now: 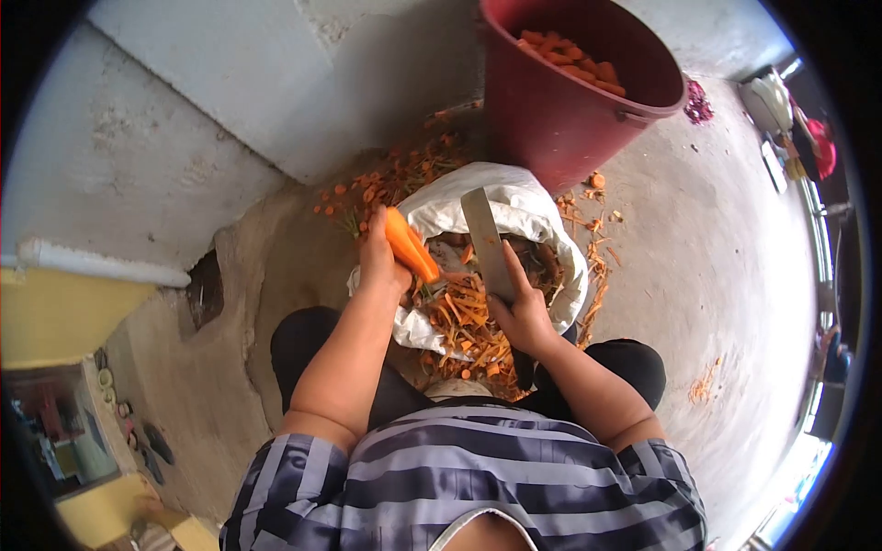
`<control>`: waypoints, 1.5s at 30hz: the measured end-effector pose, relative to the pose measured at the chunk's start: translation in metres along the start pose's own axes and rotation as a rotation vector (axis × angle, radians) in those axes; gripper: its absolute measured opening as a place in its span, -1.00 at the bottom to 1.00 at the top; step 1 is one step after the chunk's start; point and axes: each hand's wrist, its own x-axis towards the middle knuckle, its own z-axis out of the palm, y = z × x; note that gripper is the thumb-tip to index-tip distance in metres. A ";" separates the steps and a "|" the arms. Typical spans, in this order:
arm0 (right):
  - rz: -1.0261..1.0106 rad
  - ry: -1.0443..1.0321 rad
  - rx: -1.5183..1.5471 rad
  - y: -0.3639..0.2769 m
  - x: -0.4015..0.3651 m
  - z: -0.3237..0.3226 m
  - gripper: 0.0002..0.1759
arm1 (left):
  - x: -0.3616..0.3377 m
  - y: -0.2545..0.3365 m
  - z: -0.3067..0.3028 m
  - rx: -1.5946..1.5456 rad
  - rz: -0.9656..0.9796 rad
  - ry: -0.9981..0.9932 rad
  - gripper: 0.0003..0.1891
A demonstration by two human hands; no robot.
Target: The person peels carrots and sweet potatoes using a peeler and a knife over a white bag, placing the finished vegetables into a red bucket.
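Note:
My left hand [379, 255] is closed around a peeled orange carrot [411, 245], which slants down to the right over a sack's near left rim. In my right hand [527, 317] is a knife [486, 239] with a broad blade pointing up and away; the index finger lies along the blade. Blade and carrot are apart. Below both hands the white sack [570, 266] stands with its mouth rolled open between my knees. Carrot peelings [464, 317] lie inside it and over its near edge.
A tall red bucket [551, 119] holding peeled carrots [571, 60] stands beyond the sack. Cut carrot ends and green tops [395, 179] litter the floor by the wall. More peelings [597, 280] lie to the right. Sandals [152, 450] are at the far left.

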 end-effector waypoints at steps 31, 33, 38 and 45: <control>0.219 0.214 -0.130 0.035 0.006 -0.066 -0.16 | 0.115 -0.055 -0.018 1.543 -0.014 -0.324 -0.49; 0.082 0.200 -0.281 0.056 0.012 -0.055 -0.17 | 0.123 -0.054 -0.017 1.604 0.207 -0.256 -0.52; 0.396 -0.269 -0.499 0.098 0.031 -0.029 -0.22 | 0.116 -0.062 -0.028 1.805 0.202 -0.305 -0.65; 0.318 -0.288 -0.554 0.129 0.043 -0.002 -0.38 | 0.108 -0.134 -0.079 2.209 0.168 -0.474 -0.54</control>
